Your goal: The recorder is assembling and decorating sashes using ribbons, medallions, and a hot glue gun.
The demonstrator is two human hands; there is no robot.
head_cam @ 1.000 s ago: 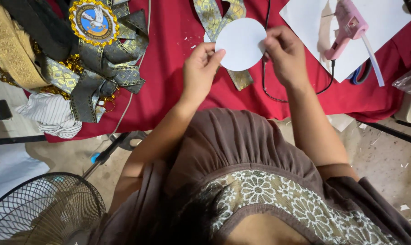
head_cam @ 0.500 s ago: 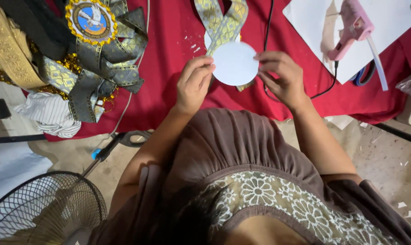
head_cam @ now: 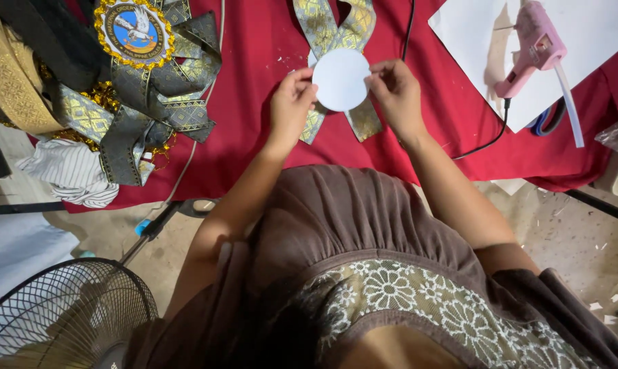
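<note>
White card, cut to a flat round disc (head_cam: pixel 340 79), sits pinched between my two hands, held just above the looped gold-and-grey brocade ribbon (head_cam: pixel 353 31) lying on the red cloth of the desk (head_cam: pixel 254 61). My left hand (head_cam: pixel 290 104) has its fingers narrowed on the disc's left edge, and my right hand (head_cam: pixel 396 94) grips the right edge the same way, both closed on the card.

Judging by how things lie, the ribbon loops are already arranged and the disc is lined up over their crossing, but it does not look pressed down or fixed yet. A finished rosette with a round gold-fringed emblem (head_cam: pixel 133 31) lies to the left among more brocade strips. To the right, the pink glue gun (head_cam: pixel 536 48) rests on a white sheet of paper (head_cam: pixel 596 34), untouched.

Half a second ago the disc was lower and nearer my body, clear of the loops; now it has come forward over them, and my hands have moved with it.
</note>
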